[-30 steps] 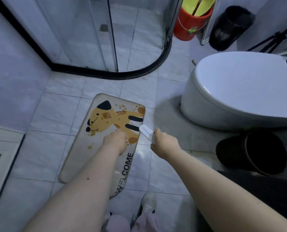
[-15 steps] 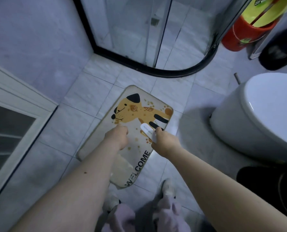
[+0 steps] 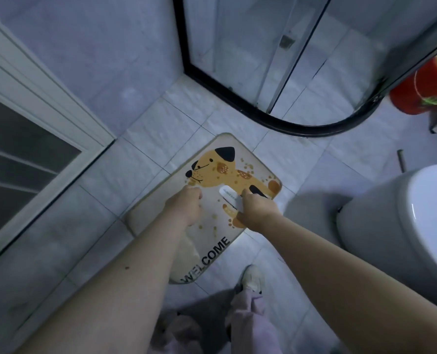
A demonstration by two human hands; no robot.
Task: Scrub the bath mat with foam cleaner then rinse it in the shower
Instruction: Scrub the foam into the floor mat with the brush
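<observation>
Right hand (image 3: pixel 257 210): fingers curled round the near end of a white brush (image 3: pixel 229 195), far end free, lying low over the mat (image 3: pixel 212 226); contact with the pile not resolvable. Left hand (image 3: pixel 185 206): fingers curled under, knuckles on the mat beside the brush; whether pinching fabric or just pressing, cannot tell.

Mat: pale beige, rounded corners, flat on the tiled floor (image 3: pixel 146 159), set diagonally. Printed with an orange dog, black ear, black stripes, scattered orange spots; "WELCOME" in black along the near right edge. Paler patch near the left forearm, foam or a fold, undetermined. No clear foam elsewhere.

Hidden or unclear: brush bristles out of sight beneath the body; small lettering on brush unreadable. Middle and near left of mat covered by the left forearm; first letters of "WELCOME" partly cut by it. Bucket (image 3: pixel 421 90), red, cropped at the right edge. Toilet (image 3: pixel 403 226) cropped right.

Edges and room: far corner of mat near the black curved shower sill (image 3: pixel 301 126), a strip of tile between. Right corner near the toilet base, apart. Left edge well apart from the door frame (image 3: pixel 66 139). Near end just ahead of a shoe (image 3: pixel 253 278). Open tile left of mat and between mat and shower (image 3: pixel 276 60).
</observation>
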